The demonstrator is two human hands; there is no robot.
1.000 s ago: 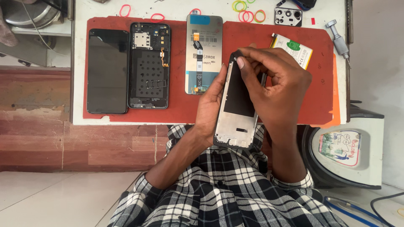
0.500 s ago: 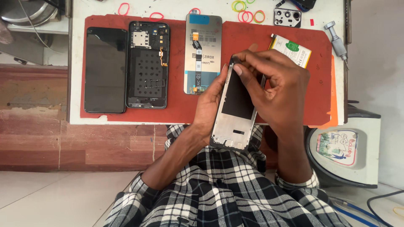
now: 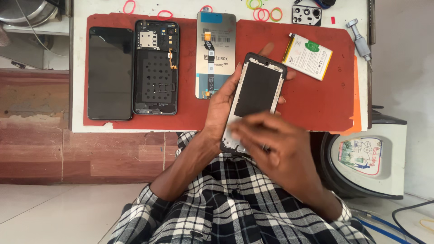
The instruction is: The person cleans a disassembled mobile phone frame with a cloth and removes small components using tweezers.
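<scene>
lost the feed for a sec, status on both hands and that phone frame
Left hand grips phone frame from behind, above the red mat. Right hand blurred over frame's lower end, grip unclear. Battery lies apart; nothing in the way.

A dark, glossy rectangular phone screen lies blank at the upper left of the frame. Near the top centre, a grey display panel lies face down, with a blue sticker at its top edge and a white printed label below. At the upper right, a white rectangular battery carries a green round sticker. A colourful rectangular label sits on the white appliance at the right edge.
</scene>
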